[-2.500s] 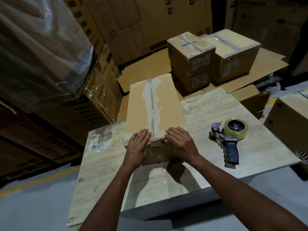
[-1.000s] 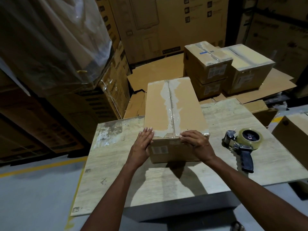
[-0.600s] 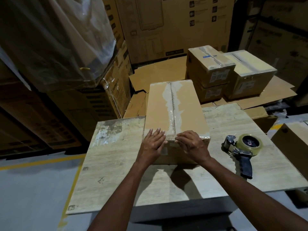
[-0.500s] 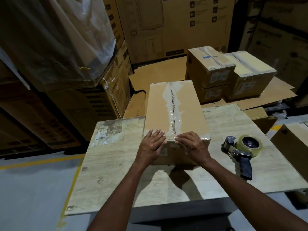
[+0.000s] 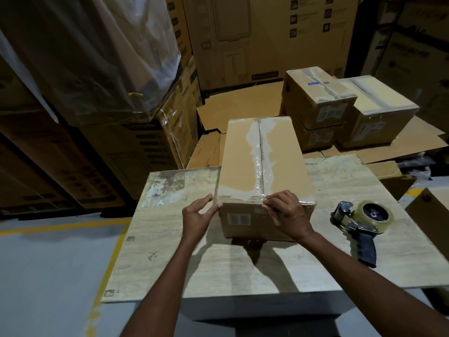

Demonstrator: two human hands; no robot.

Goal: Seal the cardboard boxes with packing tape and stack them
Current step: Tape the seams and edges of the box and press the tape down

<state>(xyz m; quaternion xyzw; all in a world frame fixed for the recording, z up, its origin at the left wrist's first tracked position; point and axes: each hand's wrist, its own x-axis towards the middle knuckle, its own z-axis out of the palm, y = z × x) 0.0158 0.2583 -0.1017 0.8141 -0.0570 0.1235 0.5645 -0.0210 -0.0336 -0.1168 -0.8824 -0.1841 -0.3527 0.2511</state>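
Thumb hidden — I cannot tell whether my right hand (image 5: 286,215) grips the box (image 5: 240,156); my left hand (image 5: 198,220) touches its corner, fingers straight.

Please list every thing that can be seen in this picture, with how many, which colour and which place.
cardboard box: one, brown, on the table, clear tape along its top seam
tape dispenser: one, dark handle, clear roll, on the table right of the box
table: one, pale wood grain, centre
sealed boxes: three, brown, behind the table, two stacked
flat cardboard sheets: several, brown, on the floor behind
large cartons: several, brown, at the back
plastic-wrapped load: one, clear wrap, upper left
floor line: one, yellow, left
left hand: touches the box's near left corner
right hand: bent fingers on the box's near top edge
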